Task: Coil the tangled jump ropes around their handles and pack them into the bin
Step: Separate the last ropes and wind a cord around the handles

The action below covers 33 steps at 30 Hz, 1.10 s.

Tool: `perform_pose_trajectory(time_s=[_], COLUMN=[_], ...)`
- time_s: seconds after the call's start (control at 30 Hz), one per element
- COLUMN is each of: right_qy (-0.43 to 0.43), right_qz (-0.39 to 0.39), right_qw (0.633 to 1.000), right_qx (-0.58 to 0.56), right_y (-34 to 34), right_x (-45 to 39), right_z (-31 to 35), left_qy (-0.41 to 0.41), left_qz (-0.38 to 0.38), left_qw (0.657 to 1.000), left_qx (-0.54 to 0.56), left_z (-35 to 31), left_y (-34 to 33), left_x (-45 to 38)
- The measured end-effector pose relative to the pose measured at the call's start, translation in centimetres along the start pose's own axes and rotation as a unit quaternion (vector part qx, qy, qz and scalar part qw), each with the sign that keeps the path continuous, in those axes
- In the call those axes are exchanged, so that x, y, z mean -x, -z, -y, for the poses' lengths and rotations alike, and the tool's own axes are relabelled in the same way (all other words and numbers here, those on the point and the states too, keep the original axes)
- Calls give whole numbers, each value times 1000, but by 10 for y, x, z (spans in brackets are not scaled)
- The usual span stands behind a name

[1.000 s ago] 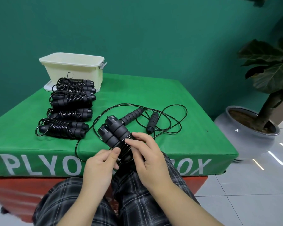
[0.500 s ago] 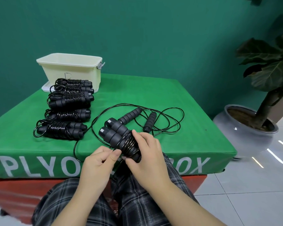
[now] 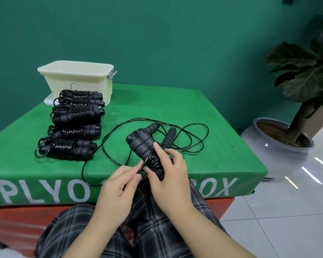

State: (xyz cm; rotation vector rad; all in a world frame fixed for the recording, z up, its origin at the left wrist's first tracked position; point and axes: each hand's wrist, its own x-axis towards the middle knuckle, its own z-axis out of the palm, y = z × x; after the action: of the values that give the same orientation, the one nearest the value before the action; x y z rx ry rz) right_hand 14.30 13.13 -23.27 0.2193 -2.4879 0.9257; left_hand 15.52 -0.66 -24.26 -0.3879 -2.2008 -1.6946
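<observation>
At the far left of the green tabletop (image 3: pixel 203 108) stood the cream bin (image 3: pixel 76 79), and in front of it lay a row of coiled jump ropes (image 3: pixel 73 125), each cord wound round its paired handles, the nearest bundle (image 3: pixel 65 148) closest to the front edge. A slack black cord (image 3: pixel 108 138) looped from beside that bundle toward the person's hands. The left hand (image 3: pixel 117 189) pinched this cord between thumb and forefinger, just beside the held handles (image 3: pixel 144 148). The right hand (image 3: pixel 172 175) curled round the lower end of those paired handles, which tilted up and away, a few turns of cord already around them. Behind them lay a loose jump rope (image 3: pixel 175 135), its two handles and tangled cord spread on the tabletop. At the far right a potted plant (image 3: pixel 295 116) stood on the tiled floor (image 3: pixel 287 211).
</observation>
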Motion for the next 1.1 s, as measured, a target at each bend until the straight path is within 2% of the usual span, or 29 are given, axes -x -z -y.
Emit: perform_pose_trajectory(time_s=[0.17, 0.37, 0.47, 0.53, 0.67, 0.8, 0.93, 1.0, 1.1], right_qy=[-4, -1, 15, 14, -18, -29, -22, -13, 9], right_qz=[18, 3, 6, -15, -79, -115, -148, -158, -164], right_qw=[1000, 999, 998, 995, 983, 976, 974, 972, 970], right_qx=[-1, -50, -68, -93, -163, -184, -170, -176, -177], right_y=[1, 2, 5, 8, 17, 33, 45, 50, 53], right_x=[0, 1, 2, 1, -5, -12, -17, -18, -16], right_z=[1, 1, 2, 2, -7, -18, -23, -21, -16], left_qy=[8, 98, 107, 78, -9, 40, 13, -5, 4], left_qz=[-43, -11, -24, -23, 43, 74, 118, 129, 99], left_qw=[999, 995, 994, 996, 982, 961, 972, 983, 995], left_qx=[-18, 9, -3, -45, -186, -262, -202, -128, 6], left_z=[1, 3, 4, 6, 20, 9, -16, -23, -30], left_y=[3, 2, -1, -4, -8, -14, -26, -33, -39], left_x=[-2, -3, -2, -1, -7, -25, -35, -34, -32])
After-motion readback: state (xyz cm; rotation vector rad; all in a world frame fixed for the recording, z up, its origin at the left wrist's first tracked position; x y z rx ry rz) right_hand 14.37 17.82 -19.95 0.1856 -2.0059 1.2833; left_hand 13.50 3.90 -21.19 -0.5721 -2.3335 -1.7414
